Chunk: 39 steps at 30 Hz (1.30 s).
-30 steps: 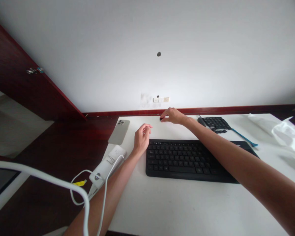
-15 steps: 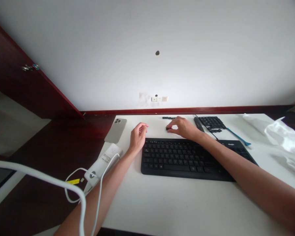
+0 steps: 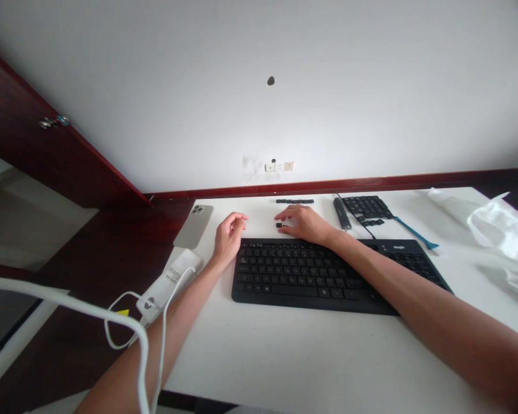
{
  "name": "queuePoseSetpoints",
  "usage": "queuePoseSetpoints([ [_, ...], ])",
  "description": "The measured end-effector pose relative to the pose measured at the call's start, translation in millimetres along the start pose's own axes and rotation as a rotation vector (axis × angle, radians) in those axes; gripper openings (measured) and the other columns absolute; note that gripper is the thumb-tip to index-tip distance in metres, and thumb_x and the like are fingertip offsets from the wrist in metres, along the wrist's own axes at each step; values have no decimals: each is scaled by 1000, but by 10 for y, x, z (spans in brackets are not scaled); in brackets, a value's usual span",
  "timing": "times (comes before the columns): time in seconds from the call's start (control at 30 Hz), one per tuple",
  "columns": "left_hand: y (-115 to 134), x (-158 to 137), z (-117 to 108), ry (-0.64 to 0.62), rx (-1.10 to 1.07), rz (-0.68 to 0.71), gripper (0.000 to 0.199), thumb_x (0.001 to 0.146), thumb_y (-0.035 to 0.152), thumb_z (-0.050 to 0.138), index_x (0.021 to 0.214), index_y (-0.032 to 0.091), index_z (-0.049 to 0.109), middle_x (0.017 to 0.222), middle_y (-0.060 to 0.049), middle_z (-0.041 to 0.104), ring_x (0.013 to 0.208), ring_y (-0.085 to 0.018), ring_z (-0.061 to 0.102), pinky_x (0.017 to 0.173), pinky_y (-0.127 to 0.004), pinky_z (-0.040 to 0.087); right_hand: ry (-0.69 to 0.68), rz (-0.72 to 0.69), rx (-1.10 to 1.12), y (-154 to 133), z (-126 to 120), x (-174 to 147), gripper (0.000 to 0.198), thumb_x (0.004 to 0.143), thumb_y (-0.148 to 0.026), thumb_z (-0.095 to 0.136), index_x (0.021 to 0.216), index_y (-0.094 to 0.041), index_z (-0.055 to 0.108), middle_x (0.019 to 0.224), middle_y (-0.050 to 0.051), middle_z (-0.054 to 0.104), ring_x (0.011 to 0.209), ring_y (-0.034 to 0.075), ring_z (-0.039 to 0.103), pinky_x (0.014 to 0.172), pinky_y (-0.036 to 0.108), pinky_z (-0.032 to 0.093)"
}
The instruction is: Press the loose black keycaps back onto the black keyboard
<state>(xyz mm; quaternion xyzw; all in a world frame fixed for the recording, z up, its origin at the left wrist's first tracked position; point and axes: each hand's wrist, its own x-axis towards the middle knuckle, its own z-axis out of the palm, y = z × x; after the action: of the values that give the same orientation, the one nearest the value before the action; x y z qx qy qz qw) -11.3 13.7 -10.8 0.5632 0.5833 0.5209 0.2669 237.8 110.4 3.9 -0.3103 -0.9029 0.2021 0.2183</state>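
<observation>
My right hand [image 3: 304,223] is just behind the keyboard, thumb and index finger apart. A small black keycap [image 3: 278,225] lies on the white table between their tips, and a second dark bit shows near the thumb. Farther back runs a row of black keycaps [image 3: 294,201]. Left of it, my left hand [image 3: 229,234] rests by the keyboard's upper left corner, its fingers loosely curled in with nothing seen in them. The black keyboard [image 3: 296,290] lies in front of both hands, its right part covered by my right forearm.
More black keycaps [image 3: 366,206] lie in a block at the back right, beside a dark bar-shaped object [image 3: 341,213] and a blue tool [image 3: 416,233]. Clear plastic wrap [image 3: 496,224] spreads at the right. A phone [image 3: 193,225] and a white power strip [image 3: 172,279] with cable sit left.
My right thumb and index finger have parted from the keycap they were pinching, which now lies on the table. The left hand keeps nearly the same pose. The view has shifted slightly.
</observation>
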Motion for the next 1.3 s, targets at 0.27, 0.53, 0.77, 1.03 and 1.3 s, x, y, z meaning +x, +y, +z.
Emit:
queuePoseSetpoints([
  [0.27, -2, -13, 7, -7, 30, 1, 15, 95, 31, 58, 97, 21, 69, 89, -3, 68, 76, -16, 62, 70, -26, 49, 18, -116, 16, -21, 25, -2, 21, 92, -20, 64, 108, -20, 77, 109, 5, 78, 107, 25, 67, 100, 38, 49],
  [0.53, 17, -12, 10, -19, 32, 26, 14, 94, 29, 58, 95, 20, 69, 85, -2, 68, 75, -16, 62, 70, -26, 48, 69, -109, 126, -216, -32, -18, 18, 93, -21, 64, 104, -21, 78, 105, 5, 79, 103, 23, 67, 96, 36, 51],
  [0.77, -20, -1, 12, -16, 38, 36, 14, 93, 24, 56, 95, 20, 69, 84, -1, 69, 72, -15, 60, 68, -25, 46, -109, -79, 388, -529, 25, -78, 14, 90, -27, 71, 102, -22, 78, 98, 2, 79, 84, 17, 69, 80, 29, 53],
  [1.03, 39, -10, 5, -29, 61, 39, 14, 95, 25, 55, 95, 20, 69, 82, -1, 68, 72, -15, 61, 69, -26, 45, -129, -76, 413, -475, 105, -75, 15, 90, -31, 72, 101, -23, 79, 97, 3, 79, 84, 18, 70, 82, 32, 55],
  [1.3, 49, -23, -3, -40, 47, 38, 14, 95, 23, 55, 94, 19, 69, 81, -1, 68, 74, -16, 63, 71, -27, 47, -129, -149, 322, -514, 70, -89, 14, 91, -24, 69, 102, -23, 78, 99, 3, 78, 88, 18, 70, 83, 31, 54],
])
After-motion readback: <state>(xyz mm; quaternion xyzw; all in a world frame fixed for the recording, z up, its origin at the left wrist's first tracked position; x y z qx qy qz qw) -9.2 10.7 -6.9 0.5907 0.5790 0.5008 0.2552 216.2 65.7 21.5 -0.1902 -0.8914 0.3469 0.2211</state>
